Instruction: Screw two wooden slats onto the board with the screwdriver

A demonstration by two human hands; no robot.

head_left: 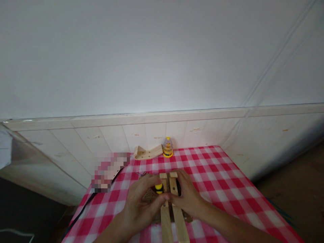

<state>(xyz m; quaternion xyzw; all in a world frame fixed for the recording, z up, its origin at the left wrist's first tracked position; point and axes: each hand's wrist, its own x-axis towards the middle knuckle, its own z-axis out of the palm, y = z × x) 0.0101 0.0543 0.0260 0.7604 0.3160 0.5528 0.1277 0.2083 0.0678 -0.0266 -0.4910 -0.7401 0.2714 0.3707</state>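
Two pale wooden strips with end blocks lie side by side in front of me, the left strip (pixel 166 221) and the right strip (pixel 180 219). Dark holes or screw heads show on them. My left hand (pixel 140 199) is closed at the left strip, its thumb pressing on it. A yellow-and-black rounded thing (pixel 159 188), perhaps a tool handle, sits between that thumb and the fingers. My right hand (pixel 188 192) wraps round the right strip, thumb on top. Beneath both strips a brown object (pixel 150 195) shows in part; its kind is unclear.
A bent wooden piece with holes (pixel 148 154) lies at the table's back edge beside a clear container with yellow cap and base (pixel 168 147). Small metal bits (pixel 143 174) lie beyond my left hand. A checked cloth (pixel 215 175) covers the table; a pixelated patch and dark strap (pixel 84 209) are left.
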